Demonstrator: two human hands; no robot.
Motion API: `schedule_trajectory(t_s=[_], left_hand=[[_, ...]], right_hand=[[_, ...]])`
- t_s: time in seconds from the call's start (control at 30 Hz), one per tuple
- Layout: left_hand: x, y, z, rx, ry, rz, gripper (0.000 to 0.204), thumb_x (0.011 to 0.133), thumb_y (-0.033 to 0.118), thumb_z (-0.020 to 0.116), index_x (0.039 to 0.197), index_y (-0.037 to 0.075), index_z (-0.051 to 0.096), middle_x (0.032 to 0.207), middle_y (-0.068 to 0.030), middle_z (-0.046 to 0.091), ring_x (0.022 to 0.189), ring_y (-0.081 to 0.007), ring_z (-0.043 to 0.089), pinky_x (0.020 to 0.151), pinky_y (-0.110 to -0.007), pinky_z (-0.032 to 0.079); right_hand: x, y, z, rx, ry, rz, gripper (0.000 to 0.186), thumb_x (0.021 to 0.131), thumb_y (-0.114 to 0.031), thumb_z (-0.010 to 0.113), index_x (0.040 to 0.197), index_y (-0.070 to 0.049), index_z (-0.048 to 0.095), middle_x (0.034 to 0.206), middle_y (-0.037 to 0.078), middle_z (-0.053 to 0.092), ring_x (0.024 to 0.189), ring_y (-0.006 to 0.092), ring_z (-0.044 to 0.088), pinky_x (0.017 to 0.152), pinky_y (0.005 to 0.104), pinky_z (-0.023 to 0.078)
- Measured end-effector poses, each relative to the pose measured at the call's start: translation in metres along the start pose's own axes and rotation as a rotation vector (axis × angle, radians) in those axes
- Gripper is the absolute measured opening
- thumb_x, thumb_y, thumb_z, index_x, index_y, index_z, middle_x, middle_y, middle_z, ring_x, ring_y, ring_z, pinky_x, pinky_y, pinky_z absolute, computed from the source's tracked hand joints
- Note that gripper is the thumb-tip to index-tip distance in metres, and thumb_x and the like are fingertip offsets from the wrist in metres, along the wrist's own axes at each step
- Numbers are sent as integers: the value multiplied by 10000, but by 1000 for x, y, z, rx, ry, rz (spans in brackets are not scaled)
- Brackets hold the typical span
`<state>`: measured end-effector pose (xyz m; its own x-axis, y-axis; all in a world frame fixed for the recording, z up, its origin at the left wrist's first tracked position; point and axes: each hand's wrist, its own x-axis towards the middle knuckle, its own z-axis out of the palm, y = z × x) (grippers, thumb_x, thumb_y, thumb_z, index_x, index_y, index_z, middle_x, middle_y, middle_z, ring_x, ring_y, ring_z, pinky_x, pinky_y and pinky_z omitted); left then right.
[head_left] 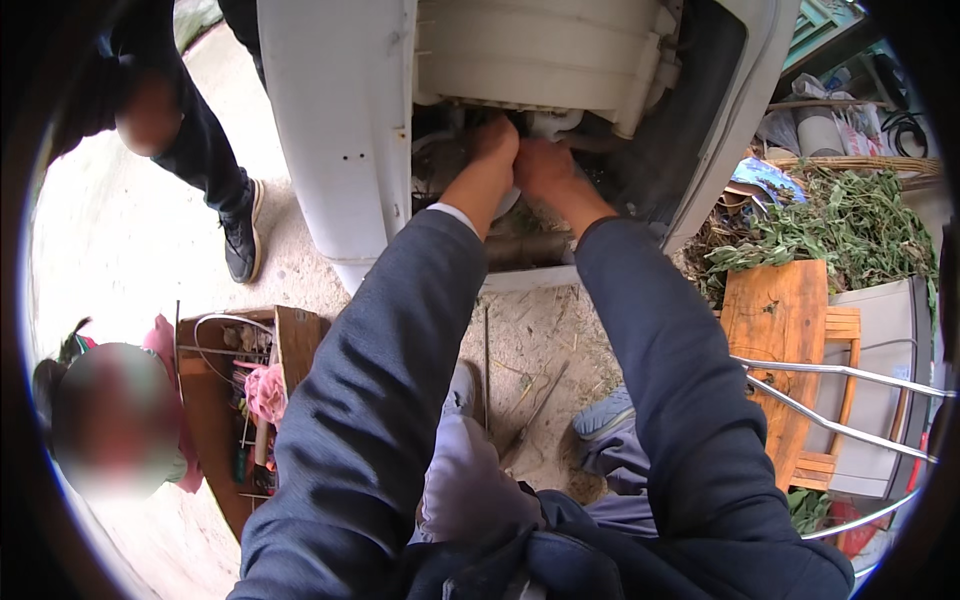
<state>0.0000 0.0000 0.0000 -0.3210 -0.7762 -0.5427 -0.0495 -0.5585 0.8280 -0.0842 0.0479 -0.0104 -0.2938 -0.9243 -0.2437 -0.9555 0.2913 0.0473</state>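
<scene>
Up under the white vehicle body panel (340,120), both hands meet side by side in a dark cavity just below a cream ribbed plastic housing (540,50). The left hand (497,145) is curled into a fist, knuckles up, and the right hand (545,168) is closed beside it, the two touching; a small pale part (508,203) shows just beneath them, but whether either hand actually grips it cannot be told, since the fingers are buried in shadow. That pale part looks whitish and rounded, mostly hidden by the wrists. Just below it runs a rusty brown metal pipe (525,248), lying crosswise between the dark blue sleeves. On the sandy ground to the person's left stands an open wooden toolbox (297,340) holding a pink rag (266,392), loops of wire and several tool handles. To the right, well apart from the hands, a woven basket (880,163) is heaped with green leafy cuttings (840,225), with a wooden board (775,330) leaning just below it.
</scene>
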Motion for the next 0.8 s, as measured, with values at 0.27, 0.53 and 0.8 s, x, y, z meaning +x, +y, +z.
schedule_trajectory(t_s=[0.27, 0.53, 0.8], left_hand=[[-140, -34, -53, 154, -478, 577, 364, 988, 182, 549, 1244, -74, 586, 1132, -123, 686, 1051, -171, 623, 880, -301, 491], [-187, -130, -129, 137, -603, 213, 267, 1027, 133, 518, 1195, -49, 618, 944, -116, 713, 897, -153, 684, 838, -292, 551], [-177, -170, -146, 57, -564, 91, 245, 1021, 120, 525, 1176, -44, 621, 956, -123, 713, 896, -168, 687, 842, -303, 553]], right_hand=[[46, 57, -19, 93, -108, -453, 391, 755, -357, 693, 992, -50, 735, 1050, 181, 694, 999, 352, 641, 873, 433, 505], [45, 58, -12, 487, -206, -202, 335, 782, -311, 716, 942, -18, 743, 929, 120, 696, 852, 238, 613, 750, 382, 484], [30, 40, -25, 703, -233, -159, 263, 787, -268, 717, 920, -45, 757, 887, 79, 703, 810, 175, 618, 744, 331, 495]])
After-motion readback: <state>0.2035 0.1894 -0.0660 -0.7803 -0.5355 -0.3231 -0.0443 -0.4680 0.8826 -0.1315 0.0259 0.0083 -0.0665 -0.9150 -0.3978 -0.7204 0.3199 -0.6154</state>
